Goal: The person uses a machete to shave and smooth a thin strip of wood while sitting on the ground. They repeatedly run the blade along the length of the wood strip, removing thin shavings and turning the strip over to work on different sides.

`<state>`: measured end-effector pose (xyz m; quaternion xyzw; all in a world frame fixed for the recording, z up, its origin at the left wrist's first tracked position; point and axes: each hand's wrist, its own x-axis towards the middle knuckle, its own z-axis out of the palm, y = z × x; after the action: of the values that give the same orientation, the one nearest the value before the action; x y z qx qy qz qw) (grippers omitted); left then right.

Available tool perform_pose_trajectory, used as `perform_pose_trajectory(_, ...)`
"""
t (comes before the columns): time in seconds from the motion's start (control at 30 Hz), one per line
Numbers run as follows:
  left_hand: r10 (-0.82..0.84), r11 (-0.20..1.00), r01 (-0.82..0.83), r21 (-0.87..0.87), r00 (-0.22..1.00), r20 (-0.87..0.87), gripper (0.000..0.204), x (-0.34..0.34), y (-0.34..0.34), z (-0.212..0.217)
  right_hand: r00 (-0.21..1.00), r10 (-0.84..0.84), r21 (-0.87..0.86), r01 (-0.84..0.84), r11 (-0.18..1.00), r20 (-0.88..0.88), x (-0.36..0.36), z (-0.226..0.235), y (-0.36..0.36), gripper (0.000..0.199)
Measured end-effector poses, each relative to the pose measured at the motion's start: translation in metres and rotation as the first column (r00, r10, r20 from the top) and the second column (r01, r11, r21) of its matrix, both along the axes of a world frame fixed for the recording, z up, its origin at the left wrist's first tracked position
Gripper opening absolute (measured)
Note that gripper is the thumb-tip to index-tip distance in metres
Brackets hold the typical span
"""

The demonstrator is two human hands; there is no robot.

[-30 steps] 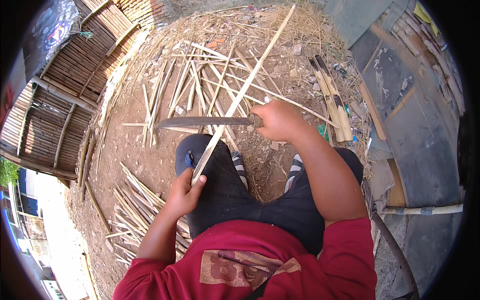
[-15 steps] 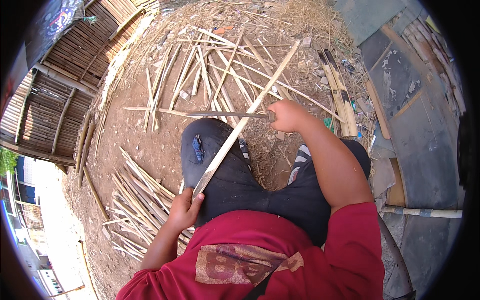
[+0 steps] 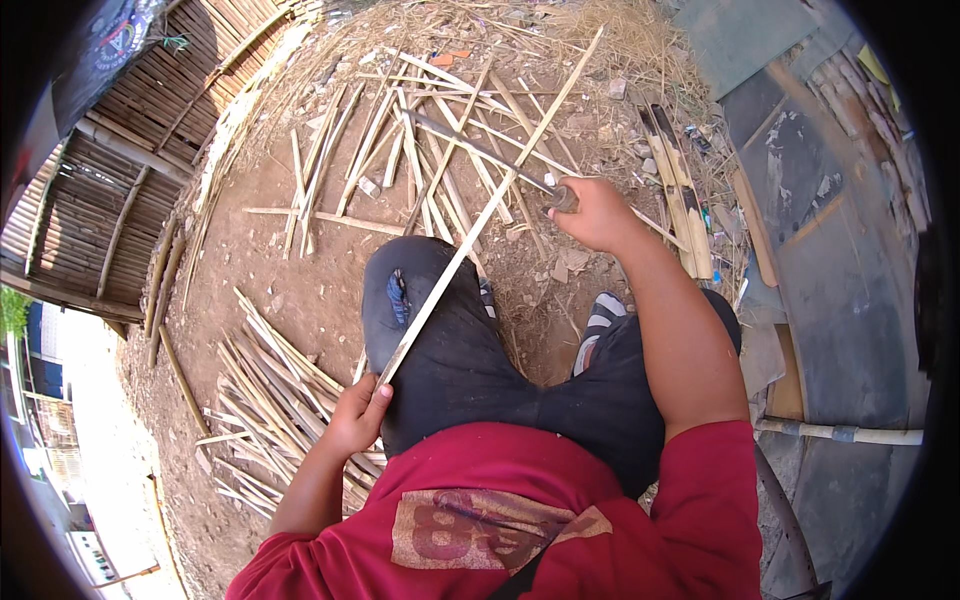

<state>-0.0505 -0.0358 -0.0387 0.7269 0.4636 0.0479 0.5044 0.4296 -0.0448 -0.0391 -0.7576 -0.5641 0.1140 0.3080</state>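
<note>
The left hand [image 3: 355, 415] is clamped on the near end of the long bamboo strip [image 3: 490, 205], by the left knee. The right hand [image 3: 597, 213] is closed on the knife [image 3: 480, 152], whose blade has swung from lying crosswise to pointing up-left, across the strip. The strip runs diagonally, its far end pointing up-right over the split bamboo pieces [image 3: 400, 160] scattered on the dirt ground [image 3: 300, 270].

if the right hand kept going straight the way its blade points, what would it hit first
The right hand aims its long blade up-left over the ground. Going on, it would probably first meet the scattered bamboo strips on the dirt, though its height above them is unclear.
</note>
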Motion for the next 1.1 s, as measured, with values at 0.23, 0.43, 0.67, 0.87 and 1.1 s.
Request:
perform_pose_trajectory(0.23, 0.010, 1.000, -0.011, 0.009, 1.000, 0.016, 0.041, 0.003, -0.002, 0.009, 0.995, -0.102, -0.237, 0.103, 0.966, 0.016, 0.012, 0.017, -0.001, 0.050)
perform_pose_trajectory(0.43, -0.001, 1.000, 0.001, 0.017, 1.000, -0.008, 0.041, -0.005, -0.003, 0.014, 0.958, -0.212, -0.132, 0.188, 0.973, -0.195, 0.012, 0.027, 0.004, 0.051)
perform_pose_trajectory(0.67, -0.044, 0.998, 0.046, -0.041, 0.997, 0.061, 0.038, -0.032, -0.007, 0.008, 0.520, 0.139, 0.156, -0.012, 0.988, -0.843, -0.020, 0.044, 0.002, 0.016)
perform_pose_trajectory(0.87, -0.105, 0.994, 0.105, -0.006, 0.994, -0.001, 0.039, -0.044, -0.011, 0.011, 0.413, 0.274, 0.263, -0.084, 0.961, -0.869, -0.038, 0.049, 0.002, 0.016)
perform_pose_trajectory(1.1, -0.094, 0.987, 0.108, 0.123, 0.989, -0.113, 0.061, -0.035, -0.009, 0.022, 0.517, 0.342, 0.247, -0.244, 0.938, -0.785, -0.054, 0.052, 0.000, 0.019)
